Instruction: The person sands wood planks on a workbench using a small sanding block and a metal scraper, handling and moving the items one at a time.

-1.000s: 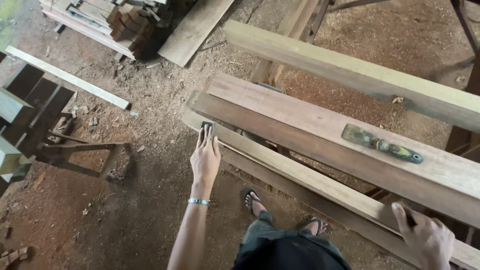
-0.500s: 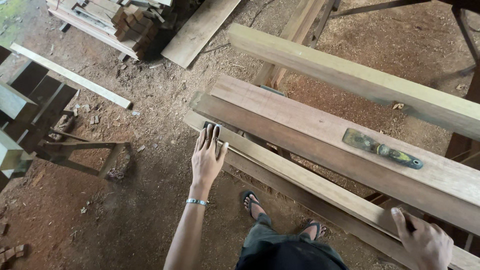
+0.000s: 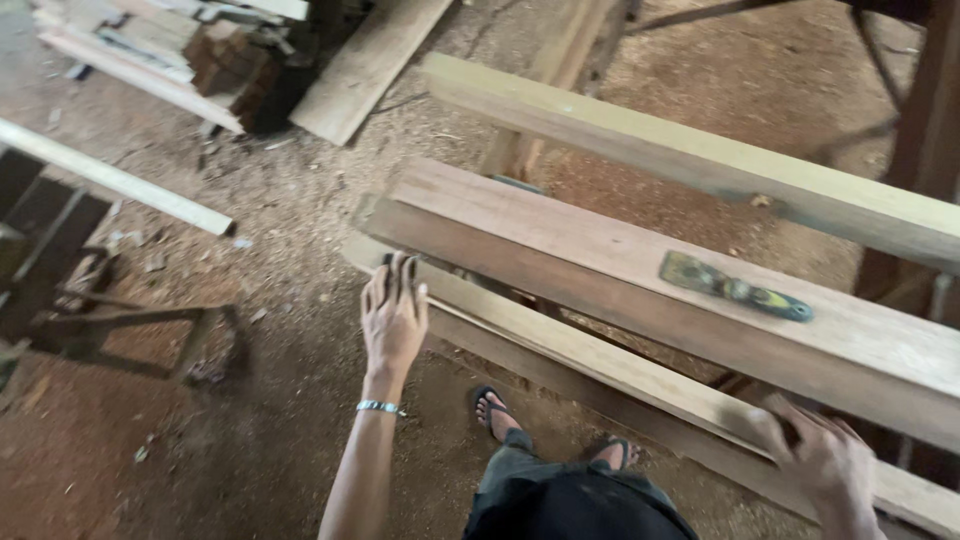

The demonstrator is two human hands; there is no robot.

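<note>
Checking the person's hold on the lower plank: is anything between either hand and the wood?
Nothing visible. The left hand lies flat on the lower plank near its end; the blurred right hand rests directly on it too.

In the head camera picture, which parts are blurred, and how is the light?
Head view: the right hand at the lower edge is smeared by motion blur; the left hand on the lower plank is softer than sharp, as is the scraper-like tool on the wide board. Light is even and dim, without glare; the upper right corner is darkest.
</note>
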